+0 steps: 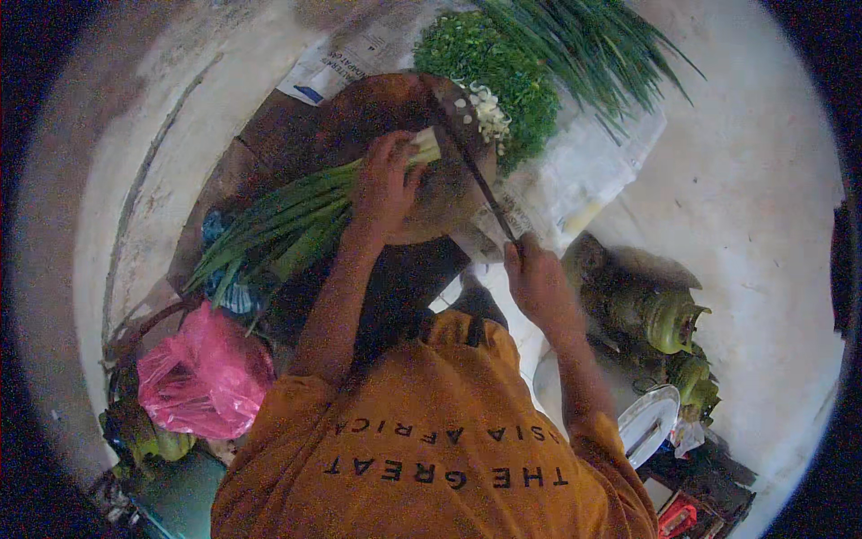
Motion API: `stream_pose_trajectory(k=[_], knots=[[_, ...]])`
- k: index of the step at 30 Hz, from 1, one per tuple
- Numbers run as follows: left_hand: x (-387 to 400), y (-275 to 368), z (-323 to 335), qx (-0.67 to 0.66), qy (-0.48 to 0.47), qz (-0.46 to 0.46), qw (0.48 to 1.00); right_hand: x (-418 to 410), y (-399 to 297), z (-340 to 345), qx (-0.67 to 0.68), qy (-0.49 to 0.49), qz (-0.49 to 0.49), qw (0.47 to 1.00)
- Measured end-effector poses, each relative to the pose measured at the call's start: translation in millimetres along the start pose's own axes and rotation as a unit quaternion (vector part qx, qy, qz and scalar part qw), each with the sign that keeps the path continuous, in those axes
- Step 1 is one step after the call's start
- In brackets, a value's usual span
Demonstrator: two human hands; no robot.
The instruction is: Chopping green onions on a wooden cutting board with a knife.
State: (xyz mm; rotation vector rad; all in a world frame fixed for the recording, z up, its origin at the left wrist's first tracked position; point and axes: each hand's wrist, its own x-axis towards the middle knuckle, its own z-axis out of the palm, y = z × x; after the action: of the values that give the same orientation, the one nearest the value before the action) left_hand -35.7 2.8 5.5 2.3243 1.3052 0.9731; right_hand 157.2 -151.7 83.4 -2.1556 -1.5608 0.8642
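Observation:
My left hand [389, 182] grips a bunch of green onions [289, 209] near their white ends, on a round wooden chopping board [448, 202]. The green leaves trail out to the left past the board. In my right hand [539, 279] is the handle of a long dark-bladed knife [481, 182]. Its blade slants across the board, just right of the white ends. Sliced white pieces [490, 111] lie at the board's right edge, touching a heap of chopped green onion [515, 84]. Whole green onion leaves [592, 54] lie beyond the heap.
Printed sheets [599, 165] lie under the greens. A pink plastic bag [209, 377] is at the lower left. Green banana-like bunches [667, 323] lie at the right, above an oval light-coloured dish or lid [650, 421]. A red object [677, 519] is at the lower right.

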Motion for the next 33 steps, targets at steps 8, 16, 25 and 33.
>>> stream_pose_trajectory(k=[8,16,25,33], knots=[[-3,13,-12,0.089,0.02,0.022,0.996,33,27,-20,-0.071,0.044,-0.017,0.996],[-5,16,-3,0.105,0.05,0.001,0.993,14,31,-12,-0.031,0.019,-0.03,0.999],[28,22,22,0.063,-0.003,0.005,0.998,31,30,-23,-0.009,0.113,-0.031,0.993],[35,20,28,0.059,0.007,0.069,0.996,11,10,14,0.074,0.055,-0.017,0.996]])
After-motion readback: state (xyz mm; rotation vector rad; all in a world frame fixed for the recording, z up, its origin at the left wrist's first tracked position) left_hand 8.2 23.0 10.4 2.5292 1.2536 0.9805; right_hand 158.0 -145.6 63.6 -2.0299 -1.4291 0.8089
